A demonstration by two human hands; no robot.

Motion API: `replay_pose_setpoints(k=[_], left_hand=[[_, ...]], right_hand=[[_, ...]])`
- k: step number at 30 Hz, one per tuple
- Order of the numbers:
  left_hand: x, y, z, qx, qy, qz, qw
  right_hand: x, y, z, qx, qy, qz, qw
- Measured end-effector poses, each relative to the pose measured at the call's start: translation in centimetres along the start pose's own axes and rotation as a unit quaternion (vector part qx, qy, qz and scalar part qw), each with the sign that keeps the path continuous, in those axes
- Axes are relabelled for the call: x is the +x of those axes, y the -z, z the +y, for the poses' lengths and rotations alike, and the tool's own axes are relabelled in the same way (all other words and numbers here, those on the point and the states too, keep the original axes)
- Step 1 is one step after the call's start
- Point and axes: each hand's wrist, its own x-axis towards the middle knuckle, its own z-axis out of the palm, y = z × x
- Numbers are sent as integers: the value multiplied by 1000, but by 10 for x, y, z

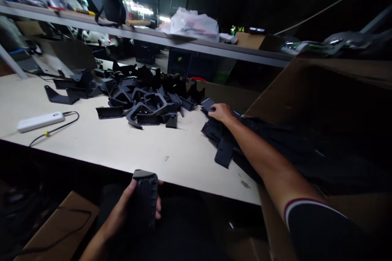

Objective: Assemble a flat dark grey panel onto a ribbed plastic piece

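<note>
Below the table's front edge, my left hand (pixel 127 195) is closed around a black ribbed plastic part (pixel 146 195), its fingertips showing on the right side. Farther off on the right, my right hand (pixel 221 113) reaches to a stack of flat black pieces (pixel 225 151), with its fingers closed on a flat black piece (pixel 208 105) at the top. A heap of black angled plastic parts (pixel 147 102) lies across the back middle of the table.
The pale table (pixel 183 151) holds a white power strip (pixel 41 122) with a cable at left. An open cardboard box (pixel 275 89) stands at right. Above the back runs a shelf (pixel 147 34) carrying a plastic bag (pixel 194 25). Another cardboard box (pixel 61 228) is low left.
</note>
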Motion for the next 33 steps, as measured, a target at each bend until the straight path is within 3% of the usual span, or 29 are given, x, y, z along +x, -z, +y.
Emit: replay_pose_setpoints(k=[3,6,10,13,16,26,33], left_hand=[[4,-4,-1,22,8,-7,1000],[7,-7,1,33,5,-18,999],[15,-6,11,30,-9,-34,999],[28,-6,21,15,-17,-52,998],[42,-8,26,-12,-20,-61,998],[83,-3,35,-153,-43,8,987],[94,16,43,-139,-35,52,988]], right_hand=[[-18,16,5,105,-6,61,993],[-51,9,4,210,-8,68,975],[-115,-36,-12,281,5,42,959],[-160,-76,-31,272,24,28,961],[-186,-99,-44,231,64,33,970],[-192,-91,-37,76,221,3,972],[-208,-89,-29,19,411,-80,908]])
